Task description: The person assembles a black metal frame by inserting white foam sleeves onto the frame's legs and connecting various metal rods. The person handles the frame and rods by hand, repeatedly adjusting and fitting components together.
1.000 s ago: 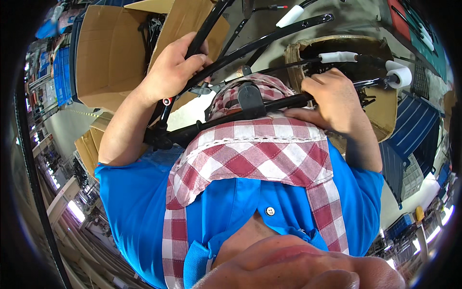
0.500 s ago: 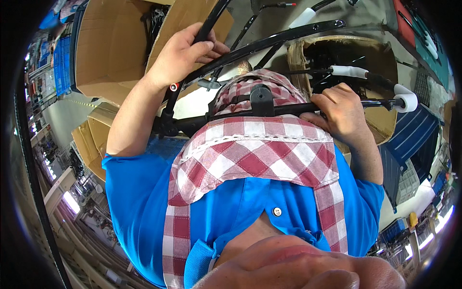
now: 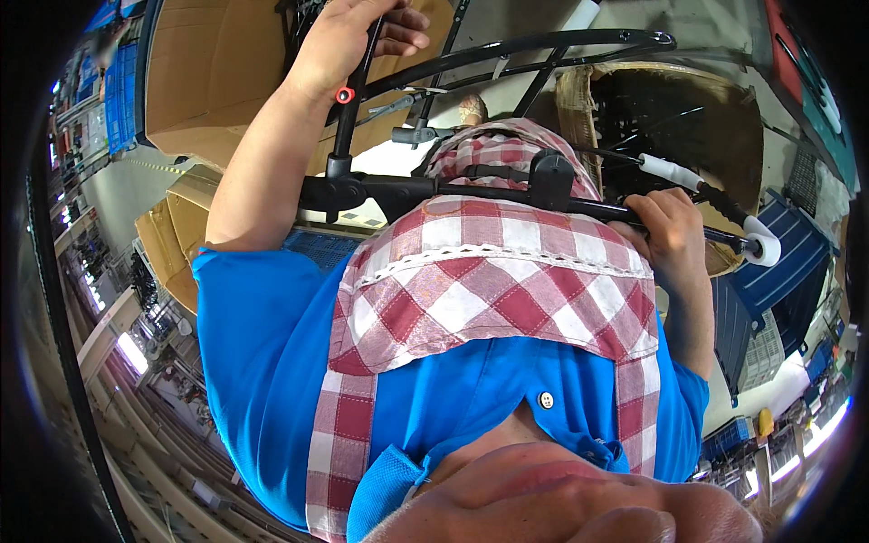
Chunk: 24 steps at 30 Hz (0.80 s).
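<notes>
From the apron, the black frame spans eleven to two o'clock. At eleven, the left hand lies loosely open against it; at two, the right hand grips it.

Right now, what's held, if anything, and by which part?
The black frame: the right hand grips its tube near the white end piece; for the left hand, I can't tell.

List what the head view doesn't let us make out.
All head view:
- Left hand: partly cut off by the upper edge.
- Upright black tube: top end lost behind that hand and edge.
- Right hand: palm hidden by the hand itself.
- Worn cardboard box: contents lost in shadow.
- Far-left background: too small, blurred.
</notes>
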Available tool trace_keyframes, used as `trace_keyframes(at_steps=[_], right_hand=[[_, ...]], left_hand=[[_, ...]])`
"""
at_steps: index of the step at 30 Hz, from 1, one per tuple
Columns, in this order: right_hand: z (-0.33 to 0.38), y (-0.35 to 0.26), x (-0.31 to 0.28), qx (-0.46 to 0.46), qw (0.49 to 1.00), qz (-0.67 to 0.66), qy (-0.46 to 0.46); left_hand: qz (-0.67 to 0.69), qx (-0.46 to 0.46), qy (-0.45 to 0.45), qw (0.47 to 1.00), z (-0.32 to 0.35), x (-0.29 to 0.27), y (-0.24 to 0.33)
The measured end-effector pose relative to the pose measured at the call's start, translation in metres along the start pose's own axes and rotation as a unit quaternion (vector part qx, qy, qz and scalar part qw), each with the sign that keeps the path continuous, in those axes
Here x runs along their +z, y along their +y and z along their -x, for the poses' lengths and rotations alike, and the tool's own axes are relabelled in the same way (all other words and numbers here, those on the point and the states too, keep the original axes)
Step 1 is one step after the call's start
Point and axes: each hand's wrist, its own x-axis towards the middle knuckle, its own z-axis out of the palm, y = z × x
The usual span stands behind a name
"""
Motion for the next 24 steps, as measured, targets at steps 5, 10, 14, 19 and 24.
trace_keyframes(at_steps=[5,10,14,19,24], right_hand=[[0.006,0.003,0.009,0.023,0.999,-0.029,-0.011],[0.008,0.003,0.009,0.033,0.998,-0.045,-0.015],[0.004,0.006,0.011,0.021,1.000,0.007,0.018],[-0.012,0.026,0.016,0.000,0.993,0.087,0.081],[-0.036,0.047,0.010,-0.012,0.985,0.095,0.144]], left_hand=[[0.046,0.011,0.019,0.999,-0.003,0.004,-0.013],[-0.058,0.042,-0.001,0.997,0.000,-0.001,-0.024],[-0.058,0.061,0.006,0.996,0.005,0.007,-0.026],[-0.176,0.088,0.044,0.979,-0.018,-0.017,-0.033],[-0.207,0.109,0.063,0.970,-0.043,-0.032,-0.033]])
